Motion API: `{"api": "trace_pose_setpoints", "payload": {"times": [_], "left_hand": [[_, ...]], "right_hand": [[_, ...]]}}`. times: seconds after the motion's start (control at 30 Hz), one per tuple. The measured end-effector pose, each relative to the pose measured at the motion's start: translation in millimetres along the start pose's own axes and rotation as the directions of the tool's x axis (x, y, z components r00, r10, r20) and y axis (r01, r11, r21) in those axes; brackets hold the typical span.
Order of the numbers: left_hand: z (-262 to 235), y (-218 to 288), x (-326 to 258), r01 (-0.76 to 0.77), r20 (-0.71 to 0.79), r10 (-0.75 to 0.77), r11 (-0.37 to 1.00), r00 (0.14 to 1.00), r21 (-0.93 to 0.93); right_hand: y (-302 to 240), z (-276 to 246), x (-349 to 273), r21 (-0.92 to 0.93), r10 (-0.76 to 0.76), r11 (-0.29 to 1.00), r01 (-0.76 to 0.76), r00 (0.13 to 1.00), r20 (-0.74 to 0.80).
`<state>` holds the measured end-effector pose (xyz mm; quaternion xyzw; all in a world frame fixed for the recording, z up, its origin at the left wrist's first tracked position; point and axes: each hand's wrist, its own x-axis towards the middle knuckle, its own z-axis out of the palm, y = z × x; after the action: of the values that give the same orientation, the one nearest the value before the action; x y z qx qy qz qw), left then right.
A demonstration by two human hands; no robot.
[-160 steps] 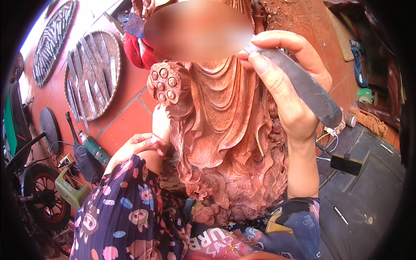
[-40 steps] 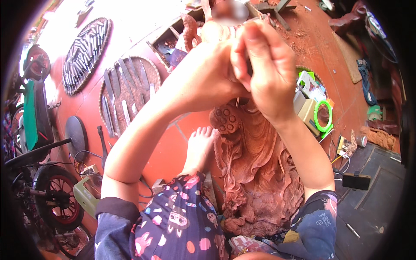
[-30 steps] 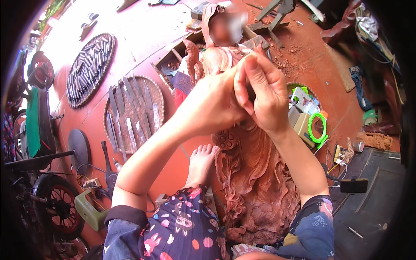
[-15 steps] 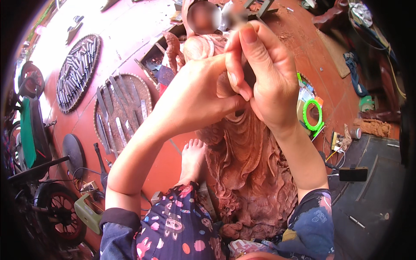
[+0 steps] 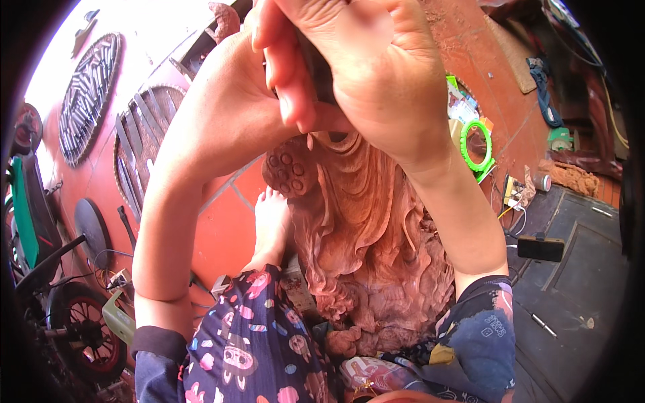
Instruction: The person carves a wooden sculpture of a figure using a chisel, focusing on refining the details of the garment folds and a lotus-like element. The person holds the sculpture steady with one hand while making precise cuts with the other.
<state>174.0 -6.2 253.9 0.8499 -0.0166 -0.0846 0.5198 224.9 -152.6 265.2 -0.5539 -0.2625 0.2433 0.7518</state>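
Crowding the wooden statue (image 5: 376, 242), right hand (image 5: 363, 67), left hand (image 5: 235, 114), tool perhaps.

Both forearms are raised above the carved wooden statue (image 5: 376, 248). The right hand (image 5: 363, 74) is curled closed over the statue's top. The left hand (image 5: 232, 111) is pressed against the right hand there.

Strong daylight floods in from the far left, where the floor (image 5: 154, 40) washes out to near white. The right hand (image 5: 363, 74), very close to the lens, looks soft and oversized. Straight lines bow toward the rim, and a black vignette rings the picture.
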Motion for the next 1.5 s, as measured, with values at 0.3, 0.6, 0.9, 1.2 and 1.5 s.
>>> {"api": "trace_pose_setpoints", "payload": {"times": [0.3, 0.6, 0.9, 1.2, 1.5], "left_hand": [[4, -24, -8, -0.065, -0.126, 0.096, 0.971, 0.987, 0.231], [-1, -23, -5, -0.150, -0.073, 0.178, 0.946, 0.981, 0.289], [0, -26, 1, -0.239, -0.033, 0.251, 0.948, 0.967, 0.212], [-1, -21, -3, -0.061, -0.101, 0.075, 0.989, 0.992, 0.132], [0, -14, 4, -0.081, -0.047, 0.095, 0.965, 0.994, 0.249]], "right_hand": [[9, 3, 0, -0.059, 0.021, 0.998, -0.020, 1.000, 0.008], [16, 3, -2, -0.065, -0.088, 0.994, 0.086, 0.996, -0.025], [22, -1, 0, -0.051, -0.154, 0.987, 0.152, 0.988, -0.023], [44, 0, 10, -0.118, -0.362, 0.927, 0.355, 0.931, -0.045], [24, 11, -2, -0.224, -0.297, 0.940, 0.256, 0.940, -0.170]]}}
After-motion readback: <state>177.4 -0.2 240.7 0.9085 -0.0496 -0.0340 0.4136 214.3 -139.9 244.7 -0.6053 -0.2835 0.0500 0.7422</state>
